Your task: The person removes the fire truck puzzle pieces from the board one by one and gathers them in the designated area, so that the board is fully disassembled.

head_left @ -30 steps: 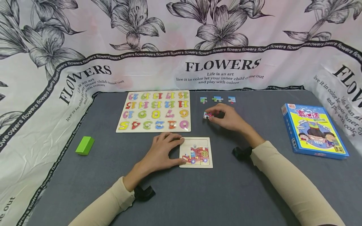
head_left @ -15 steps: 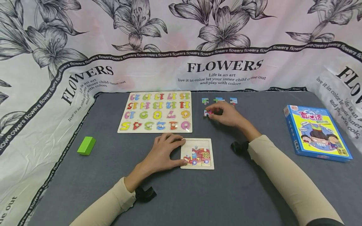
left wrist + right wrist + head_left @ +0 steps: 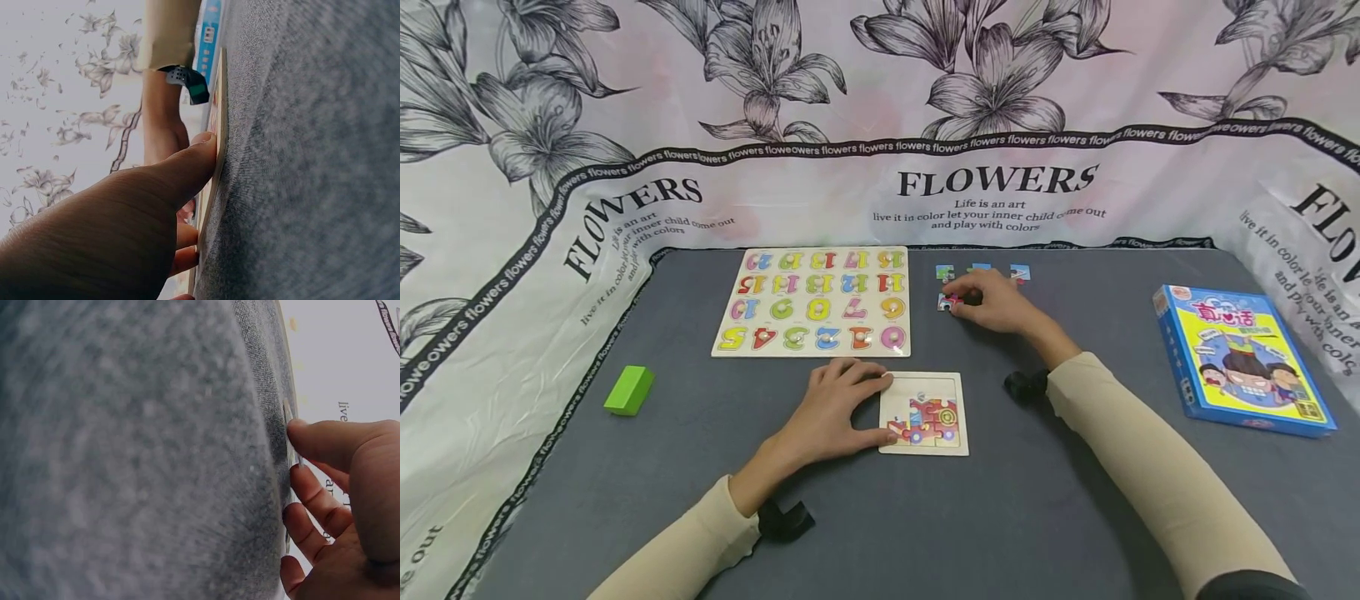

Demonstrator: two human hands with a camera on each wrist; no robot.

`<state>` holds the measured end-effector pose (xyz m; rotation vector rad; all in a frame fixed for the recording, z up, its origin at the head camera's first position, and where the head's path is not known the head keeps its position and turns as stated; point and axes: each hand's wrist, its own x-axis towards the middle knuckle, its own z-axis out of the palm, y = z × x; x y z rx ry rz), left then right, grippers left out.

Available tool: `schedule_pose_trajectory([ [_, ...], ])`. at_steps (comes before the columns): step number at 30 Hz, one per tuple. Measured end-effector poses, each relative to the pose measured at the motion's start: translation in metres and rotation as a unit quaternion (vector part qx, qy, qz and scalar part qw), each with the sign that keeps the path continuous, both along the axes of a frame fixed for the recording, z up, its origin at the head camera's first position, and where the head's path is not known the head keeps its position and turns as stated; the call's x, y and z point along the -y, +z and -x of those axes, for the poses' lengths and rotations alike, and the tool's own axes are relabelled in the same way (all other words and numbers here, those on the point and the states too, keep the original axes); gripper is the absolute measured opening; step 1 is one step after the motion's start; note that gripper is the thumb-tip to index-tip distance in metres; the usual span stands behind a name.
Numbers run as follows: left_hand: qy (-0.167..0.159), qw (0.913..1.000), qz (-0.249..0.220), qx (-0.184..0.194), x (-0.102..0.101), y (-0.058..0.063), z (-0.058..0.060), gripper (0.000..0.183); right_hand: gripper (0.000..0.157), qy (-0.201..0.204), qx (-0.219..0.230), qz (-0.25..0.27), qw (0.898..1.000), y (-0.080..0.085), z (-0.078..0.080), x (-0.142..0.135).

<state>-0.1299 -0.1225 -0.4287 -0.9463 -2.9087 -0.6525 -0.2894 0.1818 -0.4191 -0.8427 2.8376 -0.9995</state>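
My left hand (image 3: 831,412) rests at the left side of a small square wooden puzzle tray (image 3: 955,383). In the left wrist view its thumb (image 3: 203,142) presses on the tray's edge, while the fingertips touch the upper left corner. Inside the tray, joined pieces form a red vehicle picture (image 3: 928,419). Farther back, my right hand (image 3: 1000,302) pinches a small red and blue puzzle piece (image 3: 944,302) between thumb and index finger, close over the cloth. Behind that hand lie a green and blue piece (image 3: 944,272), a partly hidden piece (image 3: 980,267) and another piece (image 3: 1020,272).
A wooden number board (image 3: 811,354) lies at the back, left of the right hand. The green block (image 3: 629,390) is at the left. A blue and yellow game box (image 3: 1243,362) lies at the right. Flower-printed cloth (image 3: 820,196) rises behind the grey table cover (image 3: 865,533).
My right hand has shifted slightly back and left with the puzzle piece, nearer the row of pieces behind it. The left hand has stayed on the tray. The head view has moved slightly.
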Motion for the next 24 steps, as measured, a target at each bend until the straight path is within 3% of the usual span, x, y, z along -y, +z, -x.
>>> schedule_pose_trajectory([
  [14,0.0,1.0,0.003,-0.003,0.0,-0.003,0.0,0.076,0.035,-0.037,0.026,-0.002,0.999,-0.005,-0.005,-0.001],
  [24,0.002,1.0,0.005,-0.006,-0.001,-0.002,0.0,0.076,0.037,-0.098,0.021,0.015,0.995,-0.01,-0.012,-0.004],
])
